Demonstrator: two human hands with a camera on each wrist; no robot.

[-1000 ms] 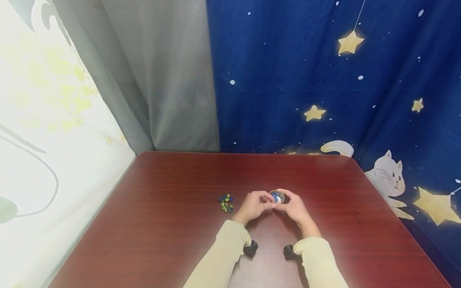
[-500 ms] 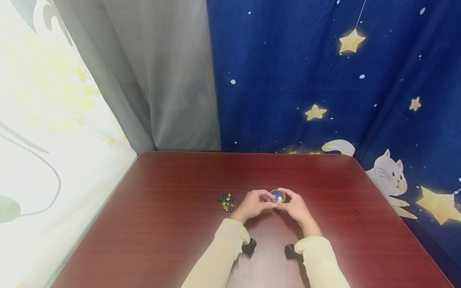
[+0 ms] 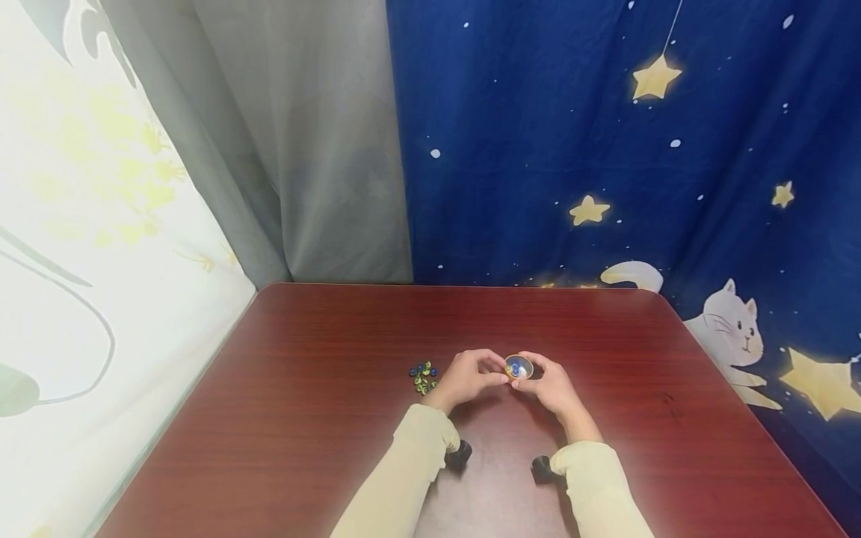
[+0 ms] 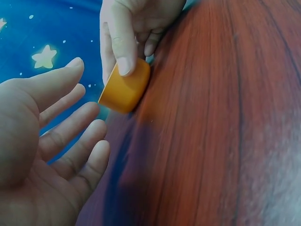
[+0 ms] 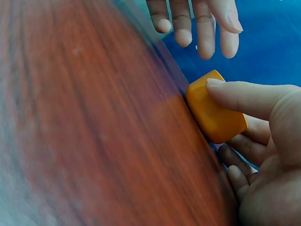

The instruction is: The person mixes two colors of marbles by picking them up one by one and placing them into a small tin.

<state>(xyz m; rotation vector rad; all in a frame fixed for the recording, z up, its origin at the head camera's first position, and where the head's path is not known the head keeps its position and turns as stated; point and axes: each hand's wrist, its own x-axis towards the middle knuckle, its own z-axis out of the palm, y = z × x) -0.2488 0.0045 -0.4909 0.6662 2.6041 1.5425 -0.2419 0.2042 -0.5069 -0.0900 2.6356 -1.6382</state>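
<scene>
A small orange bowl (image 4: 123, 92) stands on or close over the dark red tabletop, in front of the person in the head view. The right hand (image 3: 553, 385) holds its side, thumb on the near wall and fingers on the far side. Some small blue balls (image 3: 516, 369), like marbles or beads, lie inside it. Just left of the bowl is the left hand (image 3: 467, 378), its fingers loosely spread and holding nothing. In the right wrist view the left fingertips hang apart from the bowl's rim. To the left hand's left lies a cluster of blue and yellow-green balls (image 3: 422, 378).
The wooden table (image 3: 323, 448) reaches back to a grey curtain (image 3: 336, 149) and a blue star-patterned curtain (image 3: 511, 149). A white patterned cloth (image 3: 134, 299) hangs along the left edge. A black wrist device (image 3: 460, 456) sits below each cuff.
The left hand has drawn back slightly leftward from the bowl and its fingers have parted. It now partly covers the loose balls' right edge. The right hand stays put with the bowl.
</scene>
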